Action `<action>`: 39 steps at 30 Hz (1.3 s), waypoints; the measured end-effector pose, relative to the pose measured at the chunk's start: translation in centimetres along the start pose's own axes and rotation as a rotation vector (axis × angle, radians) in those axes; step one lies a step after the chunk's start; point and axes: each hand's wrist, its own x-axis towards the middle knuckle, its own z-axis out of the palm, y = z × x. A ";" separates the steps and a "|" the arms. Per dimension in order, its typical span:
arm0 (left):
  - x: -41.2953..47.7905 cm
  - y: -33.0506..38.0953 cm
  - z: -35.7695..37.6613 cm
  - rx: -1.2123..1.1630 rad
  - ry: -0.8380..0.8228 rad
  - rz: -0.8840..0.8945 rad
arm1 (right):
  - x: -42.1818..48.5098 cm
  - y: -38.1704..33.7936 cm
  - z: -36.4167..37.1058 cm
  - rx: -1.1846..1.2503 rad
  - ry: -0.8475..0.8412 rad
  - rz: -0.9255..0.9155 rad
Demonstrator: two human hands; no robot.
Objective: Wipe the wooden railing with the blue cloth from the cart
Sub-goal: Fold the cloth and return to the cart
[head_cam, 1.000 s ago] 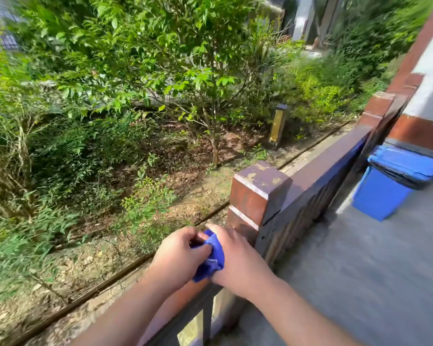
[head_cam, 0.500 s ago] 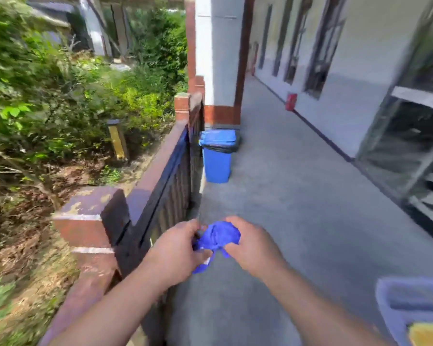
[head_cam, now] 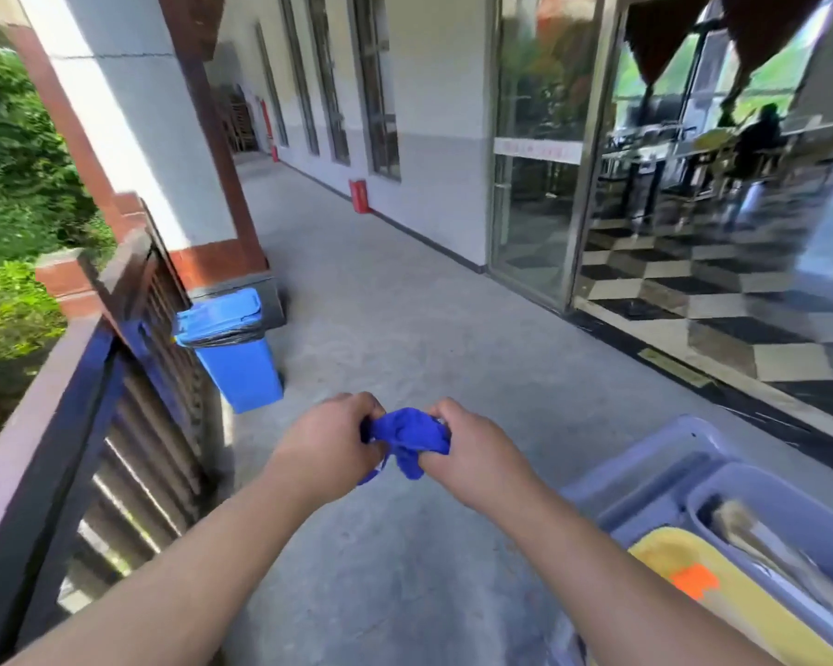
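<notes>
Head view: both hands hold the bunched cloth (head_cam: 407, 435) over the concrete floor (head_cam: 405, 305). Left hand (head_cam: 330, 442) and right hand (head_cam: 472, 449) each have fingers curled tight on one end of it. Left of the cloth runs the railing (head_cam: 44, 411), apart from it. Right of the cloth sits the cart (head_cam: 703, 478). Beyond the cloth, beside the railing, stands a bin (head_cam: 236, 353).

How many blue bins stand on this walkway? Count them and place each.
1: the blue bin with a black liner stands beside the wooden railing, at the foot of the pillar. Others may be hidden outside the frame.
</notes>
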 end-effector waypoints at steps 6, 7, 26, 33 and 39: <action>7.4 6.9 3.2 -0.060 -0.102 0.186 | 0.8 5.1 -5.5 0.005 0.163 0.148; 8.3 7.8 3.9 -0.071 -0.119 0.227 | 0.7 5.7 -6.2 0.003 0.192 0.166; 3.3 24.6 15.4 -0.347 -0.660 1.072 | -20.0 6.9 -9.4 -0.250 0.846 0.847; -4.1 29.1 19.4 -0.282 -0.699 1.273 | -29.2 8.6 -7.5 -0.217 0.926 1.047; -8.6 33.1 23.6 -0.227 -0.684 1.354 | -34.3 13.1 -7.1 -0.161 0.965 1.105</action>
